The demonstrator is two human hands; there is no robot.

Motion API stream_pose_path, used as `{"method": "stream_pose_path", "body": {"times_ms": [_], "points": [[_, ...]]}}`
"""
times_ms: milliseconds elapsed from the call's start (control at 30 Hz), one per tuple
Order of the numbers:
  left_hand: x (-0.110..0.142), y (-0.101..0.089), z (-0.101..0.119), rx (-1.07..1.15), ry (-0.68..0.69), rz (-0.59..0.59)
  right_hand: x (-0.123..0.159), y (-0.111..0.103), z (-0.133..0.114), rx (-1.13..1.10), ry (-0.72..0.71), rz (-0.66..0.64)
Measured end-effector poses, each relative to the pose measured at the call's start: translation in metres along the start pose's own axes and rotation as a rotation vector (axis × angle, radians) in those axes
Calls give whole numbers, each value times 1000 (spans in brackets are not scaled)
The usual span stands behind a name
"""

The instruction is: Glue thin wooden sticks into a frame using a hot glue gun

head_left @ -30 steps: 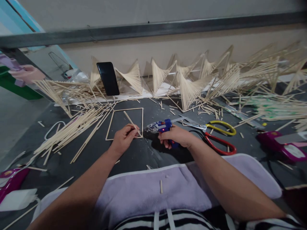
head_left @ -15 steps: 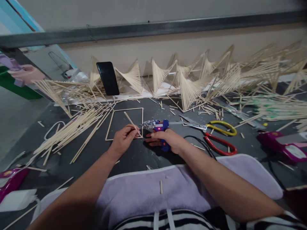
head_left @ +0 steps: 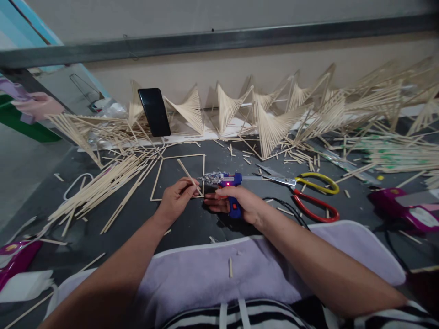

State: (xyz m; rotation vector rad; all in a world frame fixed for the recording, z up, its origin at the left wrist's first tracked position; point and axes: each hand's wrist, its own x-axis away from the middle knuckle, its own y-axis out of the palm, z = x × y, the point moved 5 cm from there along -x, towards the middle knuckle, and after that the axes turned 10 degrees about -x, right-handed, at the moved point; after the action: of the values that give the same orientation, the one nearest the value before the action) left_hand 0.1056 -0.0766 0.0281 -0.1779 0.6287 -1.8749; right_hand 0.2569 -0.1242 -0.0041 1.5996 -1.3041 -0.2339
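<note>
Dark worktop (head_left: pixel 192 224) is showing inside the stick frame (head_left: pixel 204 165) and down to the edge of the lilac cloth (head_left: pixel 192 269) at six o'clock, while loose sticks (head_left: pixel 106 185) are crowding nine o'clock and scissors (head_left: pixel 294 183) are lying at three. The left hand (head_left: pixel 176 198) is pinching a slanting stick (head_left: pixel 185 170) in a narrow grip near the frame's four-o'clock corner, and the right hand (head_left: pixel 247 202) is wrapping its grip around the glue gun (head_left: pixel 234 208), the nozzle (head_left: pixel 211 177) pointing toward nine

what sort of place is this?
Probably a small craft workshop, or at least a craft workbench: the right hand holds a blue glue gun, a pile of thin wooden sticks lies on the dark tabletop, and fan-like stick structures line the back.
</note>
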Motion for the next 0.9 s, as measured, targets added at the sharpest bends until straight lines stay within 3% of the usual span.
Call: {"method": "stream_pose_path", "body": {"times_ms": [467, 633, 733, 900], "points": [[2, -11, -12, -10, -38, 4, -2, 8, 11, -71, 64, -120], [4, -12, -9, -27, -32, 0, -1, 8, 12, -101, 73, -77], [5, -11, -7, -45, -20, 1, -2, 6, 10, -133, 26, -14], [6, -11, -9, -24, -34, 2, -6, 0, 6, -140, -175, 67]]}}
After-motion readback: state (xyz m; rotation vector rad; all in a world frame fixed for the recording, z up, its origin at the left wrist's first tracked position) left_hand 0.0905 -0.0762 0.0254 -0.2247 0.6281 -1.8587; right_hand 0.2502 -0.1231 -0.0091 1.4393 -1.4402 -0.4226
